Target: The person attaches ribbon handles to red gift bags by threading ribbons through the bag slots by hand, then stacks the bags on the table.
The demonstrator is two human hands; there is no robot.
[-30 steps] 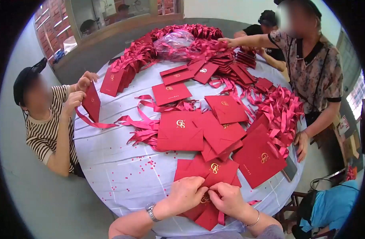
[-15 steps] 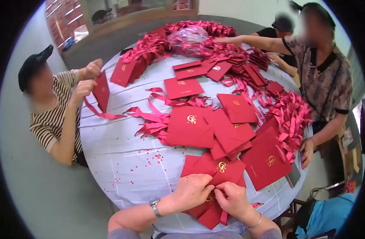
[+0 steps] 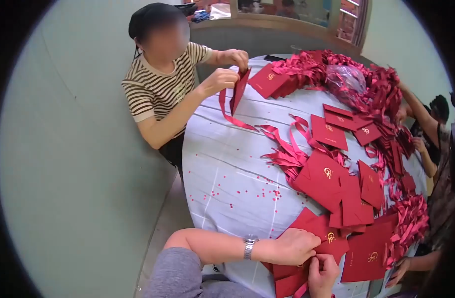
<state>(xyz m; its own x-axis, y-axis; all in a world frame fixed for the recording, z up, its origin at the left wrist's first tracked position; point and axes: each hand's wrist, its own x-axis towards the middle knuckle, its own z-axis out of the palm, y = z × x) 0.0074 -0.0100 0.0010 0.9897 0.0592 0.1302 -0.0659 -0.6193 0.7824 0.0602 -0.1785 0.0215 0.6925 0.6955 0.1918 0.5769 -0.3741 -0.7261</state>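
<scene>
At the near edge of the table, my left hand [image 3: 298, 246], with a metal watch on its wrist, pinches at the top of a red paper bag [image 3: 288, 285]. My right hand [image 3: 323, 275] meets it fingertip to fingertip, also closed at the bag's edge. The fingers hide the exact spot they grip. A red ribbon [image 3: 301, 290] hangs beside my right hand. Just beyond my hands lie more flat red bags [image 3: 331, 237] with gold logos, overlapping each other.
A round table with a pale cloth [image 3: 222, 208] carries heaps of red ribbon [image 3: 411, 218], a clear plastic bag [image 3: 346, 78] and scattered red dots [image 3: 267, 193]. Across to the left, a person in a striped shirt [image 3: 163, 84] threads or handles a red bag [image 3: 240, 92]. Other people stand at right.
My view has swung left, so the table sits further right. My hands stay together at the bag, nearly in the same pose. The person at left still holds a bag.
</scene>
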